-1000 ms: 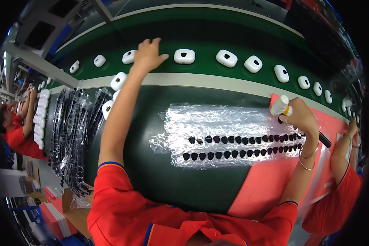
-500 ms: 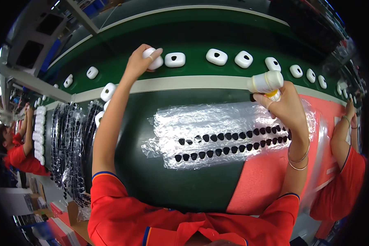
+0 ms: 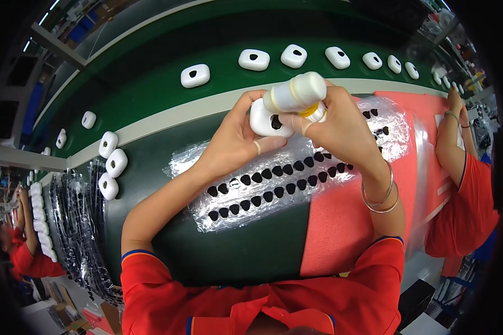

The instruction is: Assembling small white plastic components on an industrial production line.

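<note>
While three white cases [image 3: 115,162] lie off to my left, my left hand [image 3: 236,138] is clamped around a smooth, glossy case [image 3: 259,117], white and round-cornered with a black patch [image 3: 275,122] on its face, above the plastic sheet [image 3: 293,151]; then comes a pale, yellow-collared bottle [image 3: 295,93], gripped in my right hand [image 3: 336,124], thumb at the patch's edge.
</note>
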